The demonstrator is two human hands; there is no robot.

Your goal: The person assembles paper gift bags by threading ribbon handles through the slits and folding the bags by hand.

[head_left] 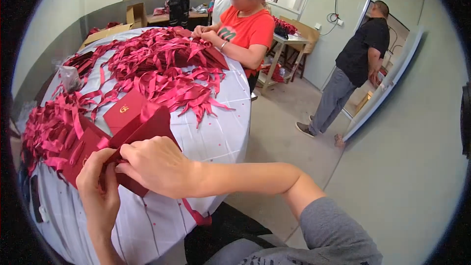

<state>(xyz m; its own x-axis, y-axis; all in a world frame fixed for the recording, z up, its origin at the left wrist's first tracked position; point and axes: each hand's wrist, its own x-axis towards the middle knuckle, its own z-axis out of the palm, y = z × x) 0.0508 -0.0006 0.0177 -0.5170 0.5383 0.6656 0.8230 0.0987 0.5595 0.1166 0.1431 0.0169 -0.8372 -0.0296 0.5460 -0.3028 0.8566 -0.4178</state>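
Note:
Above the near edge of the table I hold a dark red paper gift bag [152, 130], tilted. My left hand [97, 179] grips its near edge, fingers bent around it. Close beside it, my right hand [159, 167] is closed with thumb and fingers pinched at the same edge; what lies between the fingertips is hidden. A pink-red ribbon [197, 214] hangs below my right wrist. Just beyond lies another red bag [123, 112] with a gold emblem, and more bags with ribbons [51, 127] are heaped to the left.
A white cloth covers the round table [223, 140]. A large ribbon heap [152, 51] fills its far part, where a person in an orange shirt [252, 29] handles a red bag. A crumpled clear plastic bag [69, 77] lies left. Another person [355, 59] stands at the doorway.

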